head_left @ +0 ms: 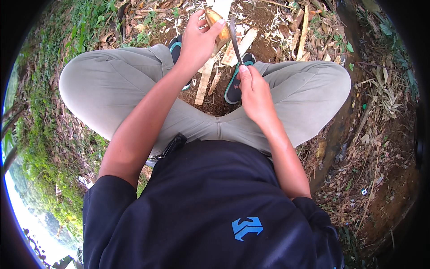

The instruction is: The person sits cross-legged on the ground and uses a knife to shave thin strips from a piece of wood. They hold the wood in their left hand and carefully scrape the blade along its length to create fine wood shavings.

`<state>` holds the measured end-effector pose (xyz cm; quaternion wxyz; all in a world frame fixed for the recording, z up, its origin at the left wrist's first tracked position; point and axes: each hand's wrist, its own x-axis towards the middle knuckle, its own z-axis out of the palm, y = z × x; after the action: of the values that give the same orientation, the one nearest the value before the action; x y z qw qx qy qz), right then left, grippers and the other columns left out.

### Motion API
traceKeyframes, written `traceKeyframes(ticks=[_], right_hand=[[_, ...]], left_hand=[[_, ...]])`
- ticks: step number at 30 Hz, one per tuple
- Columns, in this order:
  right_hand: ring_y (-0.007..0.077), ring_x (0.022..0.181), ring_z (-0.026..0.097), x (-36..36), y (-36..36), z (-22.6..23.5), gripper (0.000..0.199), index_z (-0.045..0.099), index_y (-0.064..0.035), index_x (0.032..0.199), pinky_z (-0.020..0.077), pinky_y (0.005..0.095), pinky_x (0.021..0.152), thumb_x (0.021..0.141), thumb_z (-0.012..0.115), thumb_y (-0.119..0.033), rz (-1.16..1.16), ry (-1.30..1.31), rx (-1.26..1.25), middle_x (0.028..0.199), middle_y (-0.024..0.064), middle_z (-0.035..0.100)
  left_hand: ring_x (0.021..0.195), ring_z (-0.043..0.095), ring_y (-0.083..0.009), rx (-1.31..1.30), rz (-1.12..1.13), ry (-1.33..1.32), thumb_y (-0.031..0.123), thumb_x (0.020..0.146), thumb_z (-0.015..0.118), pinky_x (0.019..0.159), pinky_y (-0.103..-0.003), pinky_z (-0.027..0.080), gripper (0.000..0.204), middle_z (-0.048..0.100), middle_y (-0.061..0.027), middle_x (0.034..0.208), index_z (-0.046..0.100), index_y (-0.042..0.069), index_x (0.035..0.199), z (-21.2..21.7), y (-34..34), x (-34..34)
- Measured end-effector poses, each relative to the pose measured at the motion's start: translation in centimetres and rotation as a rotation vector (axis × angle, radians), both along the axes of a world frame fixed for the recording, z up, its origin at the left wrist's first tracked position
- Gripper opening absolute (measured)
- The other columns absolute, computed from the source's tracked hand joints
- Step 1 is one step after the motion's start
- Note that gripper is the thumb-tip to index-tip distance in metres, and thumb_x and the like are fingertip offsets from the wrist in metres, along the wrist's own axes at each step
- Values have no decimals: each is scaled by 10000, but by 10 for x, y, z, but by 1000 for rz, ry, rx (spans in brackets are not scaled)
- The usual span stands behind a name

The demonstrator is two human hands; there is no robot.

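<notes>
Left hand (200,39) closed on a tapered, orange-brown piece of wood (214,19), thumb along its right side, fingers behind; the piece sits at the upper middle of the view, above and between the feet, its narrow end upward. Right hand (257,93) clenched round the handle end of a knife with a narrow, dark metal blade (235,42); thumb laid toward the blade, which points up and slightly left. Blade just beside the wood; contact cannot be told. Below the 2 hands: flat, pale wooden strips (204,84) lying on the brown soil between 2 dark shoes with teal trim (233,88). Next outward: bent knees in grey-beige trousers (309,96), spread to either side. Farther out: pale wood shavings (274,31) scattered near the top, dry brown leaves at right, low green plants (42,154) at left.
</notes>
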<state>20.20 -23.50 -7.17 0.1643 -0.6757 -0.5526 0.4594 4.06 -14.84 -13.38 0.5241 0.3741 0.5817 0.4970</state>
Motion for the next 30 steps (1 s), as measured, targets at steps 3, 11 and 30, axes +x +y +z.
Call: traceKeyframes(ticks=[3,11,30], right_hand=[[529,829,607,-5,-2,-1,380,516,22,1027,444,583,740,1075,387,-332,25,-146,55,810,313,640],[543,845,610,-19,4,10,401,519,48,1029,443,605,771,1073,374,-323,54,-190,10,813,337,641],[532,873,632,-28,33,36,442,549,91,1006,480,588,805,1069,352,-300,212,-307,-20,838,359,648]], left_hand=[[1152,629,-258,18,-9,-5,230,933,705,904,-354,550,636,584,-230,1267,400,-36,1424,0,0,1],[1150,630,-325,84,-36,188,311,1006,574,963,-387,508,637,577,-235,1293,353,-43,1488,-13,-3,0],[837,667,-400,3,-126,422,306,1050,368,800,-462,497,670,659,-273,846,160,-135,1510,5,-1,-3]])
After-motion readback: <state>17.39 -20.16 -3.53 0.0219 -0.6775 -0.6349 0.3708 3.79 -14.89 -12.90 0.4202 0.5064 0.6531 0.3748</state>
